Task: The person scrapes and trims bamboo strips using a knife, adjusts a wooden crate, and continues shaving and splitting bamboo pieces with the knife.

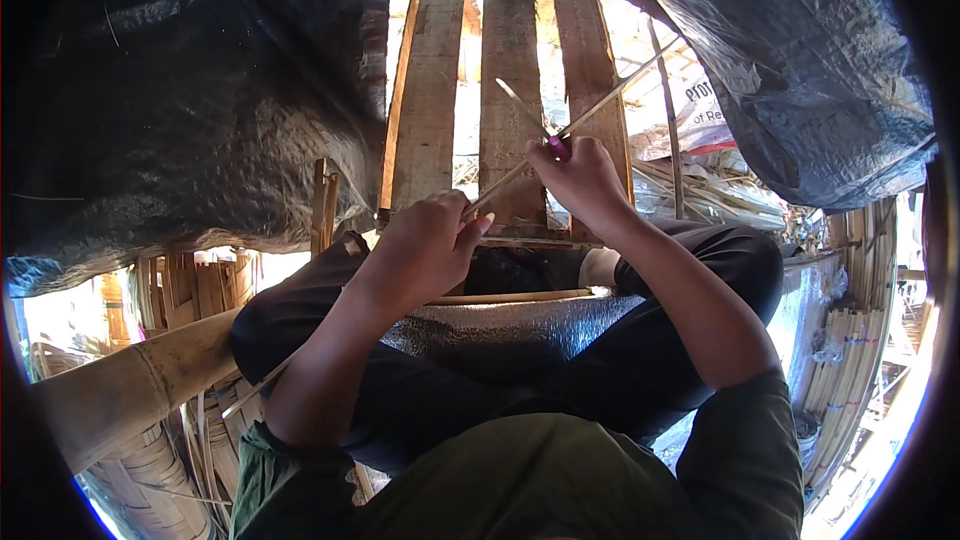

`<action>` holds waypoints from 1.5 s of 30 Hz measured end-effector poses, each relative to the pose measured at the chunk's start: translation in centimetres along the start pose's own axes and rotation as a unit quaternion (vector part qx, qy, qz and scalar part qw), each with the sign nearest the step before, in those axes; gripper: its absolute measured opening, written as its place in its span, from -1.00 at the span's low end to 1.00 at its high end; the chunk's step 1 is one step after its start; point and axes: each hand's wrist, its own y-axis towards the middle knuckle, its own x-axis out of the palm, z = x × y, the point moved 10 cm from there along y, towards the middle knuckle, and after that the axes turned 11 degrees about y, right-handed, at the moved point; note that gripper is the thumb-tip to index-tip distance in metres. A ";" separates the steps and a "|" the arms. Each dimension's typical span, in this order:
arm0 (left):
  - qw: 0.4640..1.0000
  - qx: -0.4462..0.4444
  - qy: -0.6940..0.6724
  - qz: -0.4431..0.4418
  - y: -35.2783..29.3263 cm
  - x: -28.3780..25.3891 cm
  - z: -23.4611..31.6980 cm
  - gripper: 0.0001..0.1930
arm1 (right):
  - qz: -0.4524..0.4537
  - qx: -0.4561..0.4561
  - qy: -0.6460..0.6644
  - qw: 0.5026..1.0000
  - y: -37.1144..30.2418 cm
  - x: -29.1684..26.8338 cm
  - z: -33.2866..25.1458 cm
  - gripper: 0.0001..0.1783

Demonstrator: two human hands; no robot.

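A long, thin bamboo strip [605, 100] runs slantwise from beside my left forearm up toward the far right. My left hand [415, 245] is closed round it, with thumb and fingers pinching the strip in front of my knees. Farther along, my right hand [583, 180] grips a knife by its purple handle [558, 148]. The thin knife blade [520, 104] points up and to the left, crossing the strip close to my right fist. Whether the edge bites into the bamboo cannot be made out.
Wooden planks [425, 90] with gaps between them stretch away ahead. Dark tarpaulins [200, 110] hang at both sides. A thick bamboo pole [140, 380] lies at the left; bundled bamboo strips [845, 365] stand at the right. Silvery sheeting [500, 325] lies between my crossed legs.
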 end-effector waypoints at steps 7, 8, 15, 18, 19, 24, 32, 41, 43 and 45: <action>0.996 -0.059 -0.004 -0.072 0.0 1.2 -1.7 -0.63 | 0.024 -0.181 -0.142 0.973 -0.7 1.1 -1.3 -0.53; 0.997 -0.052 0.001 -0.065 -0.2 1.2 -1.4 -0.62 | 0.067 -0.270 -0.165 0.946 -1.9 1.2 -2.7 -0.53; 0.984 0.005 0.169 0.050 -1.5 0.2 1.1 -0.62 | 0.065 -0.381 -0.181 0.904 -6.7 3.5 -4.2 -0.55; 0.982 -0.014 0.188 0.029 -1.5 1.3 0.8 -0.65 | -0.024 -0.311 -0.144 0.939 -6.8 4.3 -3.8 -0.68; 0.981 -0.021 0.191 0.017 -1.5 1.6 0.5 -0.67 | -0.030 -0.308 -0.135 0.941 -7.2 4.3 -4.0 -0.74; 0.975 0.038 0.207 0.070 -1.7 1.0 1.0 -0.69 | -0.146 -0.245 -0.090 0.954 -7.6 5.9 -3.8 -0.77; 0.990 -0.011 0.139 0.008 -1.5 1.1 0.2 -0.72 | -0.184 -0.302 -0.054 0.934 -7.9 5.3 -4.2 -0.85; 0.986 -0.029 0.165 0.006 -1.4 1.3 0.1 -0.68 | -0.133 -0.342 -0.128 0.921 -7.8 5.3 -4.1 -0.81; 0.971 0.011 0.234 0.057 -1.5 0.8 1.0 -0.67 | -0.114 -0.328 -0.179 0.920 -7.7 5.4 -3.7 -0.80; 0.958 0.026 0.273 0.080 -1.5 0.8 1.4 -0.66 | -0.125 -0.330 -0.163 0.922 -7.8 5.4 -3.6 -0.78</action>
